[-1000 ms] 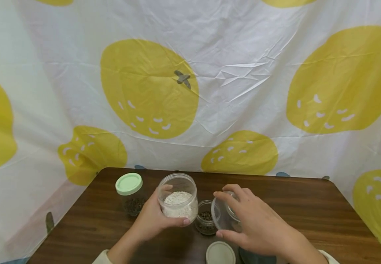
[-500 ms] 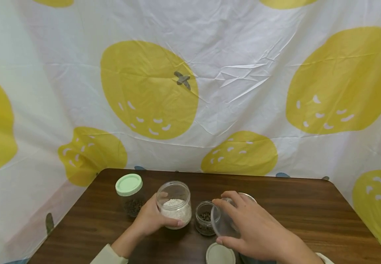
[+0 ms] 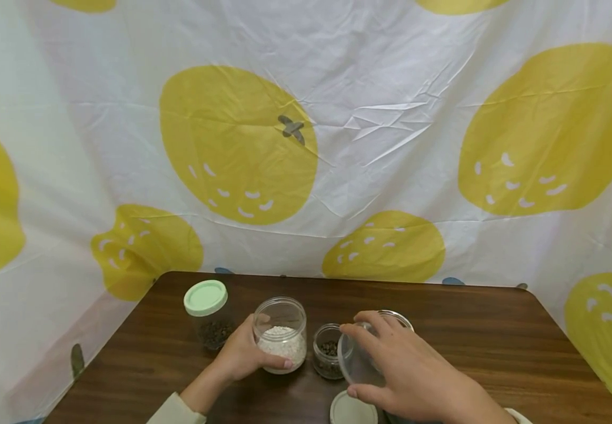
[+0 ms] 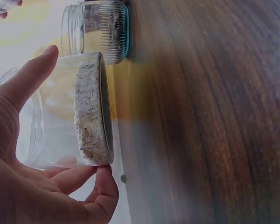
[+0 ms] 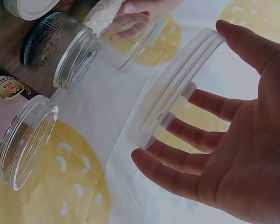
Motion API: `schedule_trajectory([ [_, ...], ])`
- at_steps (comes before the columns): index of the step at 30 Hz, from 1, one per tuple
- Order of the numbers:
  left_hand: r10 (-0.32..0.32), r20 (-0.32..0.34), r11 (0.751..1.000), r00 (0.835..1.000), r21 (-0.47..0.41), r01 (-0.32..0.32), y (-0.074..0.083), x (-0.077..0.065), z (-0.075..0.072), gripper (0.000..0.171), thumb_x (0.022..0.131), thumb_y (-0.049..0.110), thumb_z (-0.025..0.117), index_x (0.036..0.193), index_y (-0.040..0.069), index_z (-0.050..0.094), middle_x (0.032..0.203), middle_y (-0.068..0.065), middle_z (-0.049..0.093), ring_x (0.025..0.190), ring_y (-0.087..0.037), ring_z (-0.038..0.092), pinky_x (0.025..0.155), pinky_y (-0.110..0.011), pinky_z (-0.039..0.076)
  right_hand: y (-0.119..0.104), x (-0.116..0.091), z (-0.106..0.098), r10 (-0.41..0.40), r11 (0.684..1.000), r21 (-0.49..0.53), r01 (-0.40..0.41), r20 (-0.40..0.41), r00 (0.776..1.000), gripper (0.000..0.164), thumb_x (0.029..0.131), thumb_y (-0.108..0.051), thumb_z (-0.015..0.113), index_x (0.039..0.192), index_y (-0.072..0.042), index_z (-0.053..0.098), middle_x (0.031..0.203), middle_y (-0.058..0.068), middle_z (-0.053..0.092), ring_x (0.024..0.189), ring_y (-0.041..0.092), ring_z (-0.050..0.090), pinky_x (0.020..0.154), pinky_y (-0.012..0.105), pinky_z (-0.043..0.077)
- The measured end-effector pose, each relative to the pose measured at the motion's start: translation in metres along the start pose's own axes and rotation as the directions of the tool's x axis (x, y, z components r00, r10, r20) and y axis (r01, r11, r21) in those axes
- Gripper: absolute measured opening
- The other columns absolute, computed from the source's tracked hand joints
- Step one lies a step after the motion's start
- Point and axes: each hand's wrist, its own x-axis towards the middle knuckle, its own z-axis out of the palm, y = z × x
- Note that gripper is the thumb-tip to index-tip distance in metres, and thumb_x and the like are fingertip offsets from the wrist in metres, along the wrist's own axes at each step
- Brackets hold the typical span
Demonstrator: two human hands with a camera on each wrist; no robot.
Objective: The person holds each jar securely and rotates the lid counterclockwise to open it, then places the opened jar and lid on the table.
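My left hand (image 3: 248,353) grips a clear, open jar (image 3: 283,348) from its left side, thumb across the front. White flakes fill roughly its lower half, and they show against the wall in the left wrist view. Between the thumb and fingertips of my right hand (image 3: 414,374) is a translucent round lid (image 5: 175,86), held on edge above the table. A small open glass jar (image 3: 329,356) with dark beans or pellets stands between the two hands. Behind the right hand, largely covered in the head view, is another open jar (image 5: 25,140) with a label.
On the left stands a jar with a pale green lid (image 3: 206,298) and dark contents. A whitish round lid (image 3: 353,408) lies near the front, with a dark item partly hidden beside it. The wooden table (image 3: 142,353) meets a lemon-print cloth (image 3: 385,176) behind.
The left hand has lowered the flake jar toward the table and brought it more upright. The right hand has sunk slightly, still holding the lid, exposing more of the rear jar's rim.
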Motion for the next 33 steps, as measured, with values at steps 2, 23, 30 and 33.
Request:
schedule_trajectory([
  [2, -0.004, 0.006, 1.0, 1.0, 0.007, 0.004, -0.001, 0.0, 0.0, 0.102, 0.051, 0.032, 0.102, 0.135, 0.003, 0.052, 0.132, -0.015, 0.063, 0.118, -0.031, 0.06, 0.102, -0.051, 0.046, 0.0, 0.0, 0.0, 0.003, 1.0, 0.009, -0.003, 0.011, 1.0, 0.074, 0.09, -0.069, 0.06, 0.15, -0.028, 0.044, 0.148, 0.005, 0.045, 0.131, 0.026, 0.049, 0.093, 0.051, 0.051],
  [23, -0.026, 0.061, 1.0, 0.998, 0.017, 0.025, -0.01, 0.002, 0.001, 0.101, 0.052, 0.03, 0.102, 0.135, 0.001, 0.053, 0.133, -0.016, 0.061, 0.121, -0.035, 0.058, 0.101, -0.054, 0.047, 0.0, 0.0, 0.007, -0.055, 0.997, -0.054, 0.053, -0.045, 0.997, 0.072, 0.089, -0.068, 0.063, 0.146, -0.027, 0.048, 0.14, -0.004, 0.049, 0.121, 0.015, 0.051, 0.096, 0.04, 0.051],
  [30, -0.029, 0.056, 0.998, 0.998, 0.054, 0.026, -0.013, 0.004, 0.002, 0.102, 0.051, 0.032, 0.102, 0.136, 0.005, 0.053, 0.135, -0.016, 0.061, 0.124, -0.037, 0.057, 0.101, -0.055, 0.046, 0.0, 0.0, 0.007, -0.053, 0.997, -0.066, 0.05, -0.05, 0.997, 0.072, 0.089, -0.069, 0.062, 0.146, -0.028, 0.048, 0.139, -0.006, 0.049, 0.12, 0.015, 0.051, 0.096, 0.04, 0.051],
  [33, -0.023, 0.052, 0.997, 0.998, 0.069, 0.019, -0.014, 0.004, 0.004, 0.105, 0.049, 0.031, 0.103, 0.137, 0.006, 0.053, 0.138, -0.017, 0.059, 0.126, -0.039, 0.055, 0.103, -0.057, 0.044, 0.0, 0.0, 0.008, -0.052, 0.997, -0.061, 0.049, -0.048, 0.997, 0.072, 0.089, -0.069, 0.062, 0.146, -0.028, 0.048, 0.139, -0.006, 0.049, 0.119, 0.015, 0.052, 0.095, 0.04, 0.052],
])
